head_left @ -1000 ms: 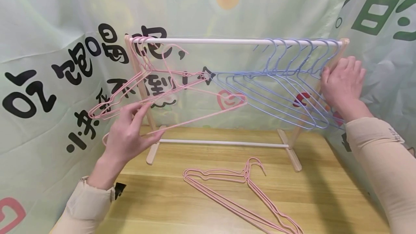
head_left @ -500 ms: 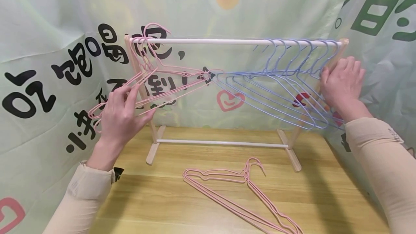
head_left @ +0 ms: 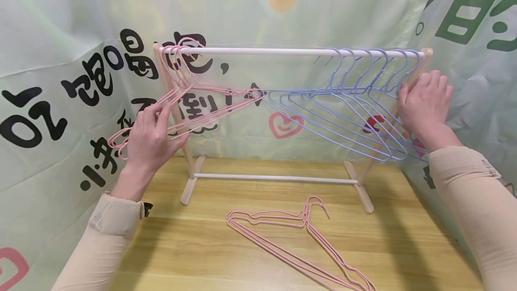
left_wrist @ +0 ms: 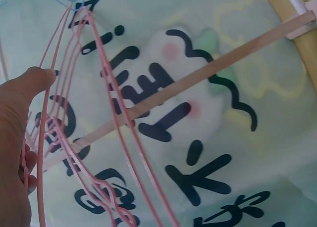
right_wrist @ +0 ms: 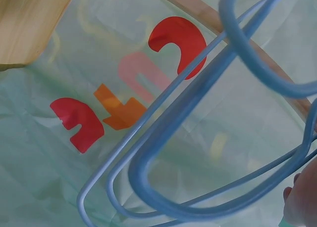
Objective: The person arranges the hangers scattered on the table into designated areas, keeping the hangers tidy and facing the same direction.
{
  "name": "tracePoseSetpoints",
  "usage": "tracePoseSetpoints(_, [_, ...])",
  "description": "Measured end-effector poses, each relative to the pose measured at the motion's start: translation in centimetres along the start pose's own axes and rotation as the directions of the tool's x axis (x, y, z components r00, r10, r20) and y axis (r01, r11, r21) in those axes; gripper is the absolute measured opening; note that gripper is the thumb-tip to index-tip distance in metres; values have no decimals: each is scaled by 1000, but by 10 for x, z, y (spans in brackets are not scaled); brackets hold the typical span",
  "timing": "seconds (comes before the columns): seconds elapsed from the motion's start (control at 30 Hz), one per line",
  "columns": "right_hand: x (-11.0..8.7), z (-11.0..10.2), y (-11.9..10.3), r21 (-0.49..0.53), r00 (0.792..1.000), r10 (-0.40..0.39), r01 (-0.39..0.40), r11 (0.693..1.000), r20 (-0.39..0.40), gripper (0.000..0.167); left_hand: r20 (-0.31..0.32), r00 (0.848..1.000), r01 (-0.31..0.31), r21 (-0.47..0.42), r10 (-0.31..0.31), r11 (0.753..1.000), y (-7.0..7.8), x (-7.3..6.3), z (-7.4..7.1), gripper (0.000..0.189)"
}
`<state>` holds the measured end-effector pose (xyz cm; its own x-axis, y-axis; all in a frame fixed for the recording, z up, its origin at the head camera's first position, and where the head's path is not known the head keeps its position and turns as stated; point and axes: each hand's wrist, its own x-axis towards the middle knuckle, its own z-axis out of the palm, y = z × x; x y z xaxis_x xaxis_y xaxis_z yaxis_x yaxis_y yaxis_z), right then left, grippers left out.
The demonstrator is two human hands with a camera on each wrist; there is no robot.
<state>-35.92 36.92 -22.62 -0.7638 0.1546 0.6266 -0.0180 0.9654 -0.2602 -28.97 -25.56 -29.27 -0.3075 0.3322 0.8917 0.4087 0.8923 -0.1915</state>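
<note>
My left hand (head_left: 149, 136) pinches a pink wire hanger (left_wrist: 41, 153) by its side, between thumb and fingers. Its hook sits at the left end of the white top rod (head_left: 262, 51), partly above it. Several more pink hangers (left_wrist: 130, 160) hang close behind, their wires overlapping it in the head view. At the right, my right hand (head_left: 426, 100) grips the rack's wooden post (head_left: 373, 152) just below the rod. Several blue wire hangers (right_wrist: 198, 91) hang beside that hand and cross in front of the right wrist view. Some right fingers are hidden behind the post.
More pink hangers (head_left: 308, 221) lie stacked on the wooden table (head_left: 194, 255) in front of the rack. A white lower bar (head_left: 274, 177) joins the rack's feet. Printed cloth (head_left: 238, 8) surrounds the table at the back and sides.
My left hand has moved left and up with the pink hanger, bringing its hook over the rod beside the other pink hooks, then slightly down. My right hand has stayed on the post.
</note>
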Motion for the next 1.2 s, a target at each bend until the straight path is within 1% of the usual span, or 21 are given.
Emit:
tracePoseSetpoints(0.2, [0, 0, 0, 2, 1000, 2, -2, 1000, -2, 43, 5, 1000, 6, -7, -6, 1000, -7, -9, 11, 87])
tracePoseSetpoints(0.4, [1, 0, -1, 11, 1000, 0, 0, 1000, -15, 42, -7, 1000, -7, -2, 7, 1000, -14, -15, 19, 85])
tracePoseSetpoints(0.5, [1, -1, -1, 11, 1000, 5, -5, 1000, -11, 42, -16, 1000, -5, 22, 5, 1000, -17, -18, 24, 83])
tracePoseSetpoints(0.6, [1, -1, -1, 9, 1000, 7, -7, 1000, -4, 43, -28, 1000, 9, 64, -7, 998, -19, -21, 28, 83])
tracePoseSetpoints(0.73, [1, 0, 0, 8, 1000, 5, -5, 1000, -4, 43, -50, 998, 44, 107, -39, 993, -20, -25, 33, 84])
tracePoseSetpoints(0.83, [1, 1, 0, 6, 1000, 5, -5, 1000, -4, 43, -59, 996, 75, 114, -68, 991, -19, -28, 36, 86])
tracePoseSetpoints(0.97, [1, 1, 1, 3, 1000, 3, -3, 1000, -4, 43, -40, 993, 118, 116, -115, 986, -14, -30, 37, 89])
tracePoseSetpoints(1.1, [0, 1, -1, 7, 1000, 0, 0, 1000, -5, 43, -11, 987, 160, 120, -159, 980, -8, -33, 36, 88])
tracePoseSetpoints(1.2, [0, 0, -1, 11, 1000, -2, 2, 1000, -7, 42, -24, 985, 174, 119, -172, 977, -3, -36, 36, 83])
